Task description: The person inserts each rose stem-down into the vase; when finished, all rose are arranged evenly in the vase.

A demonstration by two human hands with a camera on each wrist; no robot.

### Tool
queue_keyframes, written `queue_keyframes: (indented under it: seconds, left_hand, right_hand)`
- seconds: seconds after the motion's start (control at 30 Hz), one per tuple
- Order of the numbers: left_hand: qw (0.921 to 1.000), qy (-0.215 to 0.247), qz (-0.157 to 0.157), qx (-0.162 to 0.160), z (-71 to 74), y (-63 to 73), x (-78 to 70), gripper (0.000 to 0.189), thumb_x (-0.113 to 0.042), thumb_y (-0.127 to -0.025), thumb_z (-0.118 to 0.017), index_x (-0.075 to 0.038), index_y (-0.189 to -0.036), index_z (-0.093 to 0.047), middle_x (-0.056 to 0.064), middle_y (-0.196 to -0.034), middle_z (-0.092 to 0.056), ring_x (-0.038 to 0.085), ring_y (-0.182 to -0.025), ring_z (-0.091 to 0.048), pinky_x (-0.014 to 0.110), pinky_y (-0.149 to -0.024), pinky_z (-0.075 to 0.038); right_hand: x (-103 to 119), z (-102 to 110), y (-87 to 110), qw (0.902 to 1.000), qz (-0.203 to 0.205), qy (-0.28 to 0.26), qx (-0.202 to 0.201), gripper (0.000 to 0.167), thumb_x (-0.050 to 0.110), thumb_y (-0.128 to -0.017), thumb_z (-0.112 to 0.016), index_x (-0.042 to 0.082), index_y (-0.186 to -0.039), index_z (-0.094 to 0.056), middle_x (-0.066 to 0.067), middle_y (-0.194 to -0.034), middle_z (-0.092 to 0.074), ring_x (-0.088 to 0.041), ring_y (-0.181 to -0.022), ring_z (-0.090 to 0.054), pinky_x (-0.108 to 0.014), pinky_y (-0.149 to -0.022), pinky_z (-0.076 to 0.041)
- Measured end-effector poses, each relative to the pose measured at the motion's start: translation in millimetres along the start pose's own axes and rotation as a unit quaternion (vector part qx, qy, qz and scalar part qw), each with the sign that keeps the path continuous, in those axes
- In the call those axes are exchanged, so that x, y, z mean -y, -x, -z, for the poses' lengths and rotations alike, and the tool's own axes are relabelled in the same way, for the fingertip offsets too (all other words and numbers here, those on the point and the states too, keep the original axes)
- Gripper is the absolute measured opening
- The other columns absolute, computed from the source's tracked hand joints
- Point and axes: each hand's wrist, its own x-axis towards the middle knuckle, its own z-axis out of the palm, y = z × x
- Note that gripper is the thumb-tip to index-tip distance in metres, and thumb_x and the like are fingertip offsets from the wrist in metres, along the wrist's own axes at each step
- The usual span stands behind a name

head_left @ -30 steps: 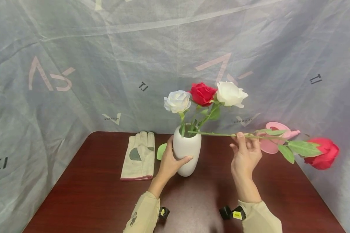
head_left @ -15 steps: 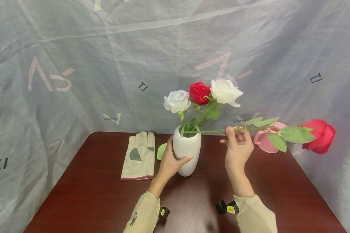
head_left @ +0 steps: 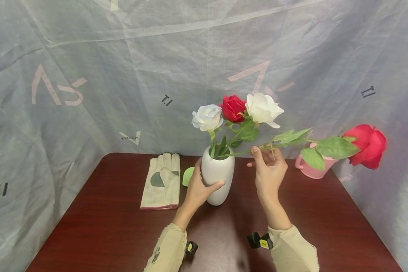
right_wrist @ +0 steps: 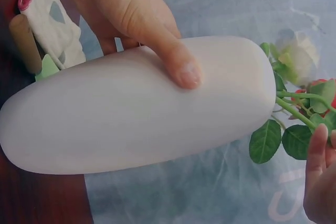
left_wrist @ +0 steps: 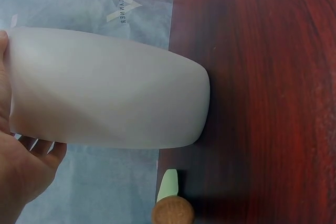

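My left hand (head_left: 197, 190) grips the white vase (head_left: 221, 179) from its left side, thumb across the front, as the right wrist view also shows. In the vase stand a white rose (head_left: 207, 118), a red rose (head_left: 233, 108) and a second white rose (head_left: 263, 109). My right hand (head_left: 271, 175) pinches the stem of another red rose (head_left: 367, 146) between thumb and fingers. This rose lies slanted, bloom out to the right and higher than its cut end, which is at the vase's mouth. Its leaves (head_left: 336, 147) spread right of my fingers.
A cream work glove (head_left: 161, 183) lies left of the vase. Beside it is a light green blade (left_wrist: 168, 184) with a round brown handle (left_wrist: 173, 211). The pink watering can (head_left: 313, 168) stands at the back right, partly behind the rose leaves. A grey sheet (head_left: 139, 75) hangs behind the table.
My right hand has moved left toward the vase with the red rose, whose bloom has risen. The red and right white roses in the vase have shifted slightly left. My left hand stays put.
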Motion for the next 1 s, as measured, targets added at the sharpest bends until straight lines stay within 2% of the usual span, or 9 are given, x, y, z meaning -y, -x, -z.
queue_keyframes:
  seconds: [0.33, 0.5, 0.73, 0.9, 1.0]
  left_hand:
    - [1.0, 0.002, -0.002, 0.002, 0.1, 0.2, 0.4, 0.096, -0.039, -0.067, -0.082, -0.024, -0.144, -0.025, 0.003, -0.125, -0.049, 0.019, -0.106, -0.053, 0.042, -0.083, -0.045]
    - [1.0, 0.0, -0.002, 0.001, 0.6, 0.3, 0.8, 0.096, -0.039, -0.068, -0.082, -0.024, -0.144, -0.025, 0.003, -0.126, -0.049, 0.019, -0.106, -0.052, 0.042, -0.084, -0.045]
    - [1.0, 0.001, -0.004, 0.002, 0.7, 1.5, 1.0, 0.096, -0.037, -0.069, -0.082, -0.022, -0.144, -0.025, 0.005, -0.124, -0.05, 0.019, -0.106, -0.052, 0.042, -0.083, -0.045]
    - [1.0, -0.003, -0.006, -0.001, 1.0, 1.6, 0.6, 0.096, -0.037, -0.069, -0.082, -0.022, -0.144, -0.025, 0.005, -0.124, -0.05, 0.019, -0.106, -0.052, 0.042, -0.084, -0.044]
    - [0.9999, -0.008, -0.009, 0.001, 0.8, 1.6, -0.7, 0.095, -0.038, -0.069, -0.081, -0.021, -0.144, -0.025, 0.005, -0.125, -0.049, 0.019, -0.107, -0.051, 0.043, -0.084, -0.044]
  right_hand:
    - [8.0, -8.8, 0.4, 0.999, 0.0, 0.032, 0.031, 0.018, -0.006, -0.082, -0.066, -0.017, -0.087, -0.053, -0.008, -0.071, -0.062, -0.013, -0.061, -0.06, -0.025, -0.046, -0.048]
    - [17.2, -15.6, 3.9, 0.997, 0.0, 0.059, 0.051, 0.018, -0.007, -0.083, -0.064, -0.019, -0.086, -0.051, -0.013, -0.071, -0.061, -0.012, -0.059, -0.061, -0.027, -0.048, -0.05]
    - [16.2, -19.8, 6.8, 0.9958, -0.004, 0.073, 0.056, 0.018, -0.005, -0.084, -0.064, -0.018, -0.09, -0.054, -0.02, -0.076, -0.061, -0.014, -0.064, -0.063, -0.034, -0.053, -0.052]
    - [17.2, -24.5, 11.6, 0.9909, 0.003, 0.116, 0.068, 0.015, -0.003, -0.084, -0.065, -0.015, -0.087, -0.056, -0.029, -0.078, -0.061, -0.013, -0.059, -0.061, -0.033, -0.052, -0.052]
    - [17.8, -27.7, 16.2, 0.9836, 0.018, 0.161, 0.079, 0.013, -0.002, -0.084, -0.066, -0.012, -0.083, -0.058, -0.026, -0.076, -0.062, -0.019, -0.057, -0.062, -0.032, -0.052, -0.051]
